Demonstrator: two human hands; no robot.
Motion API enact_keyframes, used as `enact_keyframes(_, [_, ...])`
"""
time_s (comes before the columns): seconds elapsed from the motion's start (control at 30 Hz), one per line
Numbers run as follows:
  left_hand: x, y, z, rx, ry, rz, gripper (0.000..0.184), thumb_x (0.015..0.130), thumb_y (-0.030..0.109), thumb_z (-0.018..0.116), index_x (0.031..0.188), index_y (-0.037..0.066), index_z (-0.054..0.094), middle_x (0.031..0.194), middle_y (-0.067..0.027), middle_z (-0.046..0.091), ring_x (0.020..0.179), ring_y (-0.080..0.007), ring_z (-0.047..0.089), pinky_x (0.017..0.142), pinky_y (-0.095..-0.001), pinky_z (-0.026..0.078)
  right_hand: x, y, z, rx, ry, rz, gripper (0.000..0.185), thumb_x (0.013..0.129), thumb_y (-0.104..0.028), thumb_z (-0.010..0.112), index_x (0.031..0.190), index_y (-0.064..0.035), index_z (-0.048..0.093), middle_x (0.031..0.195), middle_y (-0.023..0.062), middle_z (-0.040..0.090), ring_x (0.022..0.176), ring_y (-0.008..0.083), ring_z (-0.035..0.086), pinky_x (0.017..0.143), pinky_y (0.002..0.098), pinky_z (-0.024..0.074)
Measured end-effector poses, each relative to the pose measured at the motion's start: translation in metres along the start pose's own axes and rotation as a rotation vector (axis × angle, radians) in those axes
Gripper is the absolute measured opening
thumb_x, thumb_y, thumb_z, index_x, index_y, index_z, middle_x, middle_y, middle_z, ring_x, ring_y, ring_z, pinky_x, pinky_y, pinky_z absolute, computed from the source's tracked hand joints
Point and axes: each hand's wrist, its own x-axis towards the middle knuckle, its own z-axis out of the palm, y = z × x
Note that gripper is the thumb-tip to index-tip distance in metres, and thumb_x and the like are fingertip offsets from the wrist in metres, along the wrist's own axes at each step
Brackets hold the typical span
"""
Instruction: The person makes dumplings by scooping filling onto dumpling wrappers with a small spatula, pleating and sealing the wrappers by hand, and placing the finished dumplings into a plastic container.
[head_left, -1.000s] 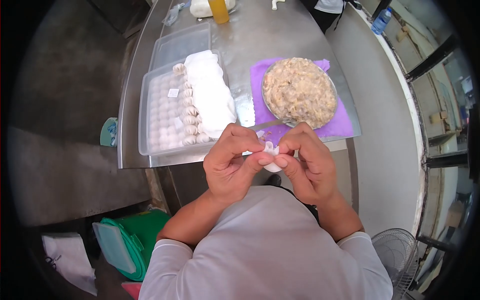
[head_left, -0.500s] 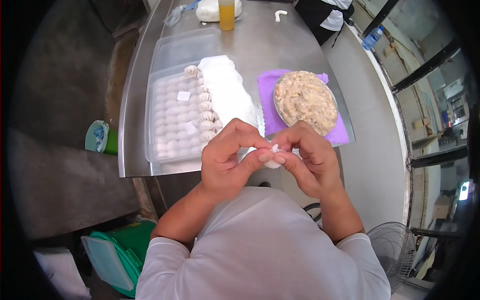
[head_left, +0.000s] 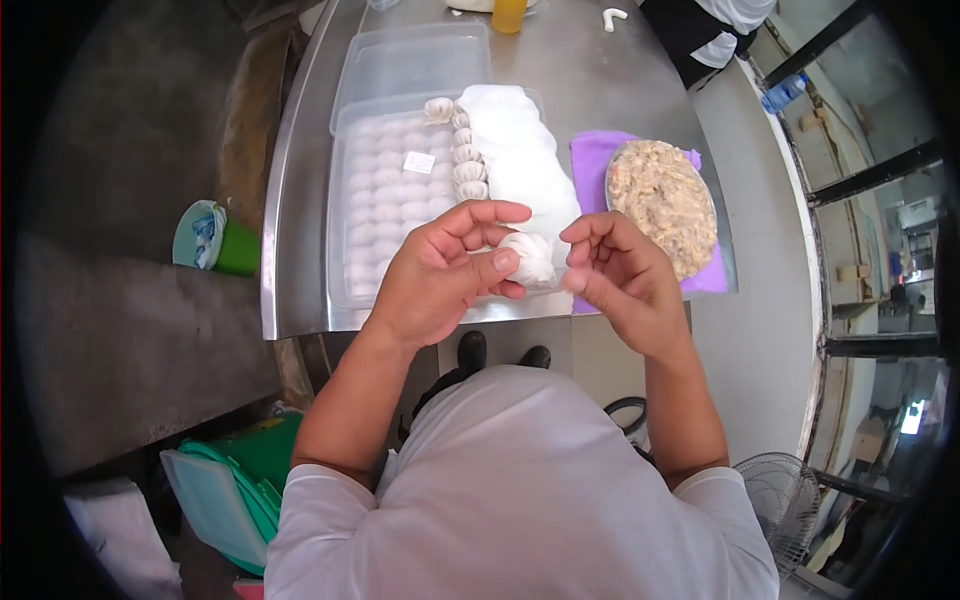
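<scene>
My left hand (head_left: pixel 445 258) holds a white pleated dumpling (head_left: pixel 532 260) between thumb and fingers, over the near edge of the table. My right hand (head_left: pixel 625 280) is just right of it, thumb and fingers apart and holding nothing. Beyond my hands, a clear plastic box (head_left: pixel 337 215) stands on the table, with rows of pale round pieces showing through it. A line of pleated dumplings (head_left: pixel 467 155) runs along its right side, beside overlapping white dough wrappers (head_left: pixel 508 130). Right of these, a bowl of chunky pale filling (head_left: pixel 660 205) rests on a purple cloth (head_left: pixel 592 152).
The steel table (head_left: pixel 590 80) also bears a container of yellow liquid (head_left: pixel 508 14) and a small white piece (head_left: pixel 614 18) at the back. A person in dark clothing (head_left: pixel 690 40) stands at the far right. A green bin (head_left: pixel 236 248) is at left, a fan (head_left: pixel 778 505) at lower right.
My fingers were pinching the dumpling's top together; now my right hand has come off it and opened. The dumpling stays in my left hand, now turned. My view has shifted left.
</scene>
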Motion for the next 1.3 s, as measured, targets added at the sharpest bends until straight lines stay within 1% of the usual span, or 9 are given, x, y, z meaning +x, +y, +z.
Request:
enact_keyframes(0.13, [0.0,-0.004,-0.013,0.067,-0.001,-0.004,0.043,0.092,-0.001,0.069,0.134,-0.002,0.058,0.122,-0.0087,0.064,0.105,-0.0144,0.065,0.087,-0.0345,0.061,0.006,0.018,0.014,-0.075,0.05,0.085,0.019,0.102,-0.021,0.062,0.101,-0.0022,0.058,0.08,-0.0017,0.051,0.074,0.0068,0.045,0.064,0.024,0.0392])
enact_keyframes(0.23, [0.003,-0.007,-0.011,0.085,0.012,0.061,0.043,0.089,-0.004,0.071,0.131,-0.003,0.061,0.119,-0.0086,0.065,0.104,-0.0141,0.064,0.088,-0.0323,0.059,0.01,0.032,0.028,-0.296,0.079,-0.014,0.026,0.106,-0.022,0.055,0.089,-0.0029,0.054,0.073,-0.0013,0.049,0.07,0.0076,0.042,0.061,0.0255,0.0361])
enact_keyframes(0.57, [0.005,-0.007,-0.018,0.083,-0.002,0.095,0.046,0.084,-0.008,0.074,0.128,-0.004,0.061,0.117,-0.0094,0.066,0.103,-0.0132,0.064,0.087,-0.0268,0.054,0.019,0.04,0.043,-0.193,0.161,-0.048,0.025,0.107,-0.019,0.053,0.088,-0.0035,0.055,0.072,-0.0026,0.049,0.071,0.005,0.041,0.062,0.0238,0.0357])
enact_keyframes(0.67, [0.007,-0.002,-0.016,0.115,0.012,0.181,0.042,0.086,-0.006,0.075,0.126,-0.002,0.061,0.109,-0.0065,0.068,0.098,-0.0114,0.065,0.084,-0.0257,0.054,0.024,0.046,0.043,-0.131,0.138,-0.008,0.026,0.108,-0.022,0.052,0.09,-0.0033,0.056,0.076,-0.0013,0.053,0.07,0.0049,0.044,0.063,0.0231,0.0383])
enact_keyframes(0.73, [0.011,0.007,-0.023,0.281,0.113,0.177,0.04,0.087,-0.006,0.074,0.125,-0.003,0.062,0.109,-0.0079,0.068,0.101,-0.0129,0.065,0.085,-0.0263,0.055,0.027,0.05,0.038,0.116,0.082,0.211,0.028,0.107,-0.029,0.053,0.1,-0.0025,0.059,0.084,0.0014,0.058,0.07,0.0057,0.049,0.064,0.0229,0.0422])
enact_keyframes(0.77, [0.016,0.007,-0.032,0.358,0.189,0.223,0.042,0.085,-0.005,0.075,0.125,-0.002,0.062,0.109,-0.0076,0.068,0.095,-0.0108,0.065,0.082,-0.0246,0.054,0.029,0.049,0.037,0.121,0.074,0.21,0.028,0.107,-0.029,0.053,0.1,-0.0025,0.059,0.084,0.0014,0.058,0.07,0.0057,0.049,0.064,0.0229,0.0422])
enact_keyframes(0.93, [0.036,0.047,-0.081,0.762,0.418,0.257,0.037,0.083,-0.003,0.077,0.118,-0.002,0.065,0.102,-0.0044,0.069,0.092,-0.0092,0.064,0.081,-0.0234,0.053,0.03,0.048,0.017,-0.052,0.127,0.202,0.036,0.105,-0.036,0.057,0.115,-0.0013,0.062,0.093,0.0023,0.061,0.074,0.0063,0.054,0.066,0.023,0.0469])
enact_keyframes(1.07, [0.062,0.065,-0.09,1.217,0.539,0.266,0.032,0.083,0.001,0.078,0.113,0.0,0.067,0.097,-0.0052,0.07,0.086,-0.01,0.064,0.076,-0.0253,0.053,0.03,0.048,0.014,-0.054,0.055,0.21,0.026,0.102,-0.025,0.062,0.111,-0.0007,0.063,0.088,-0.001,0.061,0.079,0.0046,0.055,0.067,0.022,0.0475])
enact_keyframes(1.3, [0.122,0.05,-0.12,1.425,0.368,0.3,0.026,0.081,0.004,0.077,0.106,0.005,0.071,0.095,-0.0081,0.071,0.081,-0.0186,0.065,0.076,-0.0323,0.054,0.023,0.043,0.012,-0.068,0.039,0.218,0.02,0.1,-0.019,0.064,0.11,-0.0012,0.064,0.086,-0.0026,0.061,0.078,0.004,0.054,0.067,0.0212,0.047])
